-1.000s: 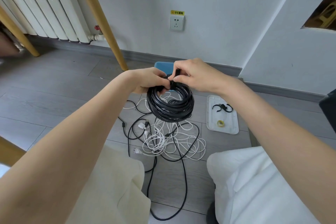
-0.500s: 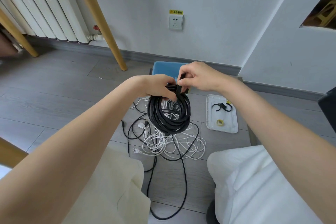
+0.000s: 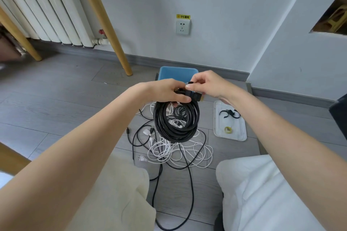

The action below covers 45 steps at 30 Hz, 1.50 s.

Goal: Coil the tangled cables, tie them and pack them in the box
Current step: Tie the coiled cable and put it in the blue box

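1. Because your hands overlap the top of the black cable coil (image 3: 175, 120), the strap there is mostly hidden, and the blue box (image 3: 177, 73) behind shows only its far rim.
2. Your left hand (image 3: 169, 91) curls around the coil's top, holding it up above the floor.
3. Your right hand (image 3: 207, 84) pinches a black strap end between thumb and fingertips, just above the coil.
4. Tangled white cables (image 3: 180, 151) lie on the floor below; a white tray (image 3: 241, 133) holding ties sits to the right.
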Tool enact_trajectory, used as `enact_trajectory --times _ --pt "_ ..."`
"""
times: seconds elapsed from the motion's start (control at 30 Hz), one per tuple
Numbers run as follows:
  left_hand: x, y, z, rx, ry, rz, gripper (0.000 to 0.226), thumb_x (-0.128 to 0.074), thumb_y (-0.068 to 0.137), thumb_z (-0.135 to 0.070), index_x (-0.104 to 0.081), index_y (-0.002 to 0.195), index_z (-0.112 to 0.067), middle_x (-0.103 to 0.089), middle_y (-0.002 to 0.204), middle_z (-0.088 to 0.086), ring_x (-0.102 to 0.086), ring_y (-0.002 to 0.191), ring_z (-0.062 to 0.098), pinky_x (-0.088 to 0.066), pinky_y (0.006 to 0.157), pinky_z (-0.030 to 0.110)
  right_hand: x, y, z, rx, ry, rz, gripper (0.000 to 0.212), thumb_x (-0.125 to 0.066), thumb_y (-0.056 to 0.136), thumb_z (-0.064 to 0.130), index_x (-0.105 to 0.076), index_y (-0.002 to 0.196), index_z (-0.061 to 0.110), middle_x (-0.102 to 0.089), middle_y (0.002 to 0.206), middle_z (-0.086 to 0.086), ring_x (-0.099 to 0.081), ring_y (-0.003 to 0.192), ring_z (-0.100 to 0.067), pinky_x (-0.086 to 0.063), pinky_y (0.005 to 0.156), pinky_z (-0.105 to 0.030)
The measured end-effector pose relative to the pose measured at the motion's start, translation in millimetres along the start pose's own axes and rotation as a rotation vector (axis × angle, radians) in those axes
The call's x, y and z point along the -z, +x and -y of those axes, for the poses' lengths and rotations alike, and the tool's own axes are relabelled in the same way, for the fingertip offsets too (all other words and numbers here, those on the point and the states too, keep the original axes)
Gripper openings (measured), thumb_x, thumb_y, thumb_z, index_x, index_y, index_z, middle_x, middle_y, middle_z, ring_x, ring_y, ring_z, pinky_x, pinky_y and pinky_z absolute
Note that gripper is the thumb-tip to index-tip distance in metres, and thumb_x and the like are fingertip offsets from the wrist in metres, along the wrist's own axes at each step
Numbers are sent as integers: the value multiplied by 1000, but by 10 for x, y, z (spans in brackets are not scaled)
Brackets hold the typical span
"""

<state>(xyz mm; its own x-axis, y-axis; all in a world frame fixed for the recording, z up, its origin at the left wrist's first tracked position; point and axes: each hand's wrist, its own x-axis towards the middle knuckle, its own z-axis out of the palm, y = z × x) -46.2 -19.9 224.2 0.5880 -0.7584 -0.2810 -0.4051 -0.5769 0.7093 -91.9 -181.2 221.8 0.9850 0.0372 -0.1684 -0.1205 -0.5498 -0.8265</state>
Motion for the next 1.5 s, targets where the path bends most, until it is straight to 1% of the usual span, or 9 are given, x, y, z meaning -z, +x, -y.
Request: enact_trajectory --times 0.17,0.33,0.5,0.67,0.87,0.97,1.1,1.3,1.5 --pt "6 18 -3 -39 -161 -159 36 -71 81 -21 -43 103 -14 -57 87 5 -57 60 13 -46 57 24 36 -35 -13 -232 603 103 15 -56 90 6 -54 76 13 -57 68 -4 -56 58 -13 -51 62 -28" --pt "-2 3 -91 -206 -168 -201 46 -74 78 -15 -37 105 -18 -49 84 0 -49 58 1 -42 57 17 50 -10 -55 -256 761 76 16 -48 88 -1 -54 79 11 -53 84 -15 -54 67 -21 -51 57 -26" --pt "-90 -21 -34 -142 44 -79 48 -76 76 -18 -34 100 -20 -56 82 1 -53 70 21 -45 64 21 -167 -54 -157 -351 324 49 23 -44 90 0 -47 75 17 -48 68 -7 -46 57 -18 -38 54 -26" --pt "-38 21 69 15 162 -182 45 -73 78 -29 -35 99 -16 -59 99 14 -49 79 23 -43 74 34 -207 21 -140 -69 -12 -387 7 -53 90 13 -53 84 16 -52 76 7 -47 69 -11 -35 58 -18" --pt "-38 91 227 104 121 -163 42 -72 80 -28 -37 100 -14 -56 89 4 -50 70 15 -39 61 22 -359 -120 -226 214 -590 11 44 -61 85 24 -47 122 8 -58 112 -10 -47 107 -23 -43 88 -38" --pt "-77 175 230 83 64 -168 40 -72 81 -25 -39 100 -12 -55 87 3 -48 66 12 -39 58 19 -483 -107 -272 210 -750 -173 40 -58 89 36 -50 117 9 -60 111 -7 -50 108 -24 -46 80 -38" --pt "-45 405 266 112 35 -177 41 -71 80 -27 -38 99 -14 -57 93 9 -52 76 21 -44 72 33 -395 128 -297 161 -726 -237 36 -56 89 41 -54 107 9 -63 106 -8 -57 102 -28 -45 73 -36" --pt "226 1150 451 198 44 -336 41 -58 89 -39 -47 116 -10 -53 105 -2 -51 97 16 -34 77 22 -106 919 -606 -175 -583 -273 27 -61 83 29 -60 101 8 -62 98 -13 -61 96 -34 -39 64 -30" --pt "355 2102 1328 395 107 -443 31 -39 96 -14 -53 120 -3 -57 123 14 -52 112 28 -39 81 29 149 2074 -1393 -552 -122 -455 35 -75 74 35 -53 85 11 -59 92 -9 -55 80 -26 -40 64 -28"
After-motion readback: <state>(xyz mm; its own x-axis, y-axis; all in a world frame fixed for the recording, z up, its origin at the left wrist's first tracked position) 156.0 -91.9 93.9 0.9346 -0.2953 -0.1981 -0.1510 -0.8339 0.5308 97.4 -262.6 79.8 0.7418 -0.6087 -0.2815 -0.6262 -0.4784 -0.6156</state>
